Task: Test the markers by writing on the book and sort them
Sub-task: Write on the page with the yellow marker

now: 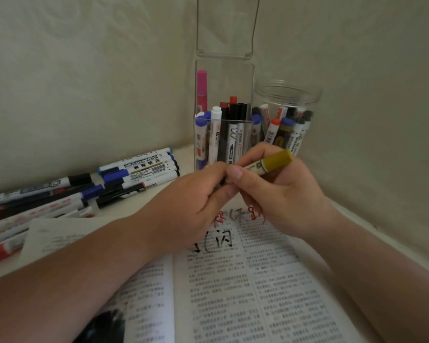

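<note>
A marker with a mustard-gold end [270, 163] is held over the top of the open book [233, 288]. My right hand [278, 194] grips its barrel with thumb and fingers. My left hand [196, 194] curls its fingers round the marker's other end, which is hidden inside the fist. Red and black handwriting [223, 240] marks the top of the book's right page, partly covered by both hands.
A pile of loose markers [60, 194] lies on the table at the left. A tall square clear container [223, 134] and a round clear jar [286, 125], both holding markers, stand in the corner behind my hands. Walls close in at the back and right.
</note>
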`<state>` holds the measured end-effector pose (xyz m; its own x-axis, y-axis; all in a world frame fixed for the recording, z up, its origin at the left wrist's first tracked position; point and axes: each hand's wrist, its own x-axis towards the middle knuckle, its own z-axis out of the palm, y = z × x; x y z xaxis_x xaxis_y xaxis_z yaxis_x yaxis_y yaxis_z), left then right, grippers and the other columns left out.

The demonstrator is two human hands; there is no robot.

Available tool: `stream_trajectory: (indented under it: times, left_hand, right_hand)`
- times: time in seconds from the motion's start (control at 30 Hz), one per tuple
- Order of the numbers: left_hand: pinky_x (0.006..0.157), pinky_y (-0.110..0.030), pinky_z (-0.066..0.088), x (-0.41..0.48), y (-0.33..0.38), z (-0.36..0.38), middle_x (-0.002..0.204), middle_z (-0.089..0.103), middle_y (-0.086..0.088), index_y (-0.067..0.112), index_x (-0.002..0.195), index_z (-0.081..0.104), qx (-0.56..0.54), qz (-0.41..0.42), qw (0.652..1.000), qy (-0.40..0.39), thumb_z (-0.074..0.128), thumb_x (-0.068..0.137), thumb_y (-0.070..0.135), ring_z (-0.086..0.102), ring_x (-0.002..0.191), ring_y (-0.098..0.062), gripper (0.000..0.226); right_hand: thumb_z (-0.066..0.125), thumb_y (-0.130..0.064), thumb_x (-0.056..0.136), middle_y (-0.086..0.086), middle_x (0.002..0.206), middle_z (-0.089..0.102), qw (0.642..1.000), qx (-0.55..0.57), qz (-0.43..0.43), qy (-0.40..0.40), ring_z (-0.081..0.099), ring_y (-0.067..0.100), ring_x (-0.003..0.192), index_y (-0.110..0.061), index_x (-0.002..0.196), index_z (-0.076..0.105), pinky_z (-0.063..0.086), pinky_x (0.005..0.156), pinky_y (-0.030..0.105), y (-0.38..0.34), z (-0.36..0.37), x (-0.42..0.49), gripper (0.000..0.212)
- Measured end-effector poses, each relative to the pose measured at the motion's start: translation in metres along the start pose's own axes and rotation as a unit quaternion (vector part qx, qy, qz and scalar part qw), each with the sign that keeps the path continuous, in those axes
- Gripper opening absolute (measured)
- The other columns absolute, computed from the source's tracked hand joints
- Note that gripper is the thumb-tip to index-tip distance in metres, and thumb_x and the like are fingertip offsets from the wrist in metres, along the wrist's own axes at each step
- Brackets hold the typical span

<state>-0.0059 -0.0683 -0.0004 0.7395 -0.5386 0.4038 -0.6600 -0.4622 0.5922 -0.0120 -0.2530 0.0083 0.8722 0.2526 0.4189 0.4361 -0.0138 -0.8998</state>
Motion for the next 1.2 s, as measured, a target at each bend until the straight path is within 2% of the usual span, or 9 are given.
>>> stream_trajectory:
  times: [0.17,0.27,0.4,0.5,0.63,0.73,0.87,0.97,1.2]
  left_hand:
    - [0.048,-0.015,0.038,0.000,-0.001,0.001,0.063,0.056,0.015,0.044,0.122,0.052,0.017,0.020,0.999,0.032,0.039,0.101,0.057,0.055,0.052,-0.011,0.028]
    - [0.052,-0.015,0.039,-0.003,-0.002,0.001,0.068,0.055,0.016,0.041,0.120,0.049,-0.056,-0.003,0.998,0.013,0.035,0.095,0.065,0.052,0.055,-0.006,0.037]
    - [0.069,-0.029,0.044,-0.008,-0.005,-0.001,0.088,0.058,0.003,0.040,0.124,0.043,-0.147,-0.046,0.988,0.008,0.026,0.099,0.057,0.054,0.076,-0.012,0.034]
    - [0.070,-0.029,0.044,-0.007,-0.006,-0.003,0.094,0.060,0.006,0.040,0.120,0.044,-0.169,-0.059,0.983,0.027,0.033,0.097,0.026,0.054,0.082,-0.014,0.029]
    - [0.062,-0.039,0.051,-0.008,-0.006,-0.001,0.097,0.058,0.013,0.038,0.120,0.044,-0.129,-0.058,0.990,0.017,0.041,0.100,0.007,0.058,0.075,-0.018,0.037]
    - [0.073,-0.035,0.055,-0.007,-0.008,0.002,0.103,0.059,0.015,0.035,0.132,0.040,-0.098,-0.050,0.994,0.017,0.045,0.103,0.012,0.063,0.090,-0.011,0.037]
    - [0.082,-0.039,0.058,-0.004,-0.012,0.006,0.109,0.061,0.013,0.039,0.138,0.036,-0.086,-0.049,0.995,0.023,0.050,0.103,0.025,0.065,0.099,-0.010,0.041]
    - [0.084,-0.043,0.058,-0.004,-0.013,0.007,0.107,0.062,0.011,0.047,0.133,0.037,-0.104,-0.051,0.993,0.026,0.053,0.100,0.031,0.067,0.096,-0.014,0.039]
    - [0.093,-0.031,0.056,-0.004,-0.013,0.009,0.120,0.064,0.018,0.043,0.131,0.045,-0.121,-0.069,0.989,0.041,0.064,0.096,0.031,0.064,0.108,-0.001,0.042]
  right_hand:
    - [0.066,-0.016,0.089,0.000,0.055,0.058,0.998,0.056,0.000,0.021,0.049,0.009,0.042,-0.003,0.085,0.055,0.039,0.042,0.018,-0.009,0.002,-0.002,0.018]
    - [0.068,-0.014,0.093,0.014,0.056,0.055,0.998,-0.008,-0.013,0.065,0.051,0.015,0.046,-0.009,0.081,0.059,0.045,0.046,0.024,-0.018,-0.001,-0.003,0.016]
    - [0.066,-0.005,0.092,-0.002,0.051,0.053,0.978,0.066,0.011,0.198,0.050,0.006,0.039,-0.010,0.073,0.047,0.040,0.039,0.017,-0.033,-0.021,0.001,0.027]
    - [0.072,-0.022,0.080,0.013,0.056,0.058,0.994,0.009,0.073,0.083,0.047,0.018,0.040,-0.002,0.076,0.055,0.034,0.038,0.020,-0.038,-0.038,0.002,0.026]
    - [0.085,-0.030,0.069,0.029,0.084,0.071,0.977,-0.017,0.196,-0.077,0.067,0.031,0.064,0.000,0.094,0.074,0.050,0.043,0.028,-0.022,-0.044,-0.015,0.041]
    - [0.095,-0.027,0.055,0.025,0.073,0.063,0.978,-0.010,0.202,-0.056,0.058,0.023,0.054,-0.010,0.082,0.073,0.048,0.045,0.027,-0.003,-0.042,-0.025,0.039]
    - [0.078,-0.010,0.067,0.005,0.056,0.053,0.982,-0.049,0.183,-0.026,0.045,0.012,0.046,-0.012,0.073,0.067,0.035,0.042,0.020,0.004,-0.036,-0.026,0.012]
    - [0.083,-0.009,0.076,-0.001,0.054,0.057,0.980,-0.091,0.176,-0.015,0.050,0.008,0.045,-0.006,0.077,0.066,0.040,0.044,0.019,0.005,-0.029,-0.029,0.017]
    - [0.083,-0.025,0.083,0.018,0.063,0.064,0.974,-0.178,0.141,0.025,0.056,0.020,0.052,-0.007,0.072,0.065,0.047,0.054,0.036,0.009,-0.025,-0.027,0.028]
